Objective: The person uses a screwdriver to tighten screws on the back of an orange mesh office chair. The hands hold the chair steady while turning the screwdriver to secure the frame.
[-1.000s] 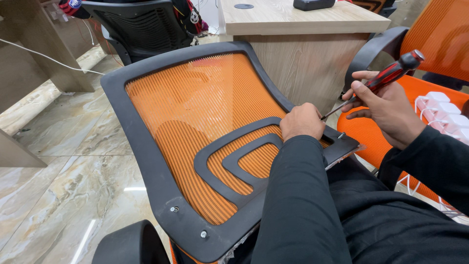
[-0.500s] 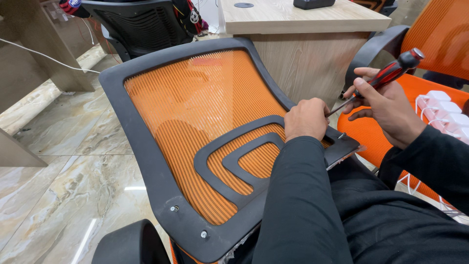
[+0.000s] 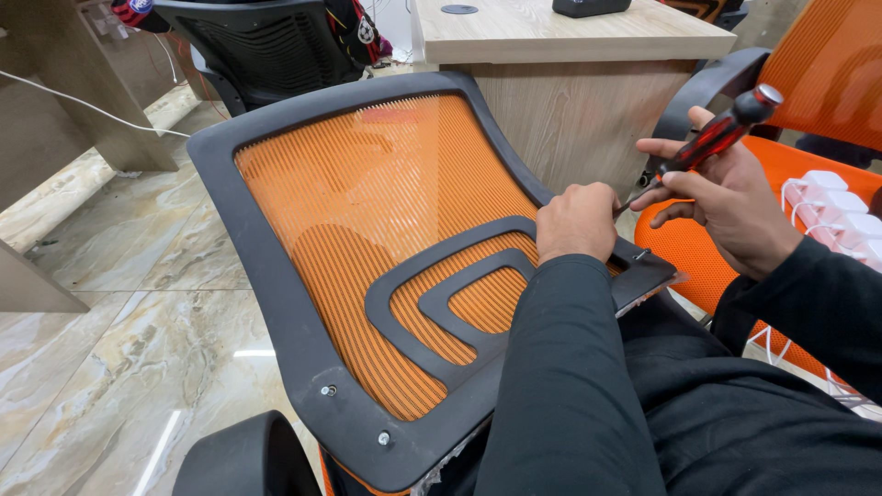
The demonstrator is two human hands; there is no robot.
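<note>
Chair back [image 3: 367,211]: stiff frame, springy mesh; hold by rim
Left hand [image 3: 577,220]: closed, perhaps on a screw
Right hand [image 3: 726,207]: grip around screwdriver [image 3: 712,140]

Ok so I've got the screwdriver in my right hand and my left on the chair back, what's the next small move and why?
Probably tip the screwdriver upright over the bracket plate. Its shaft slants in low behind the left hand, which rests closed at the plate's edge, while the right hand grips the red and black handle high. Whether the tip sits in a screw cannot be seen.
</note>
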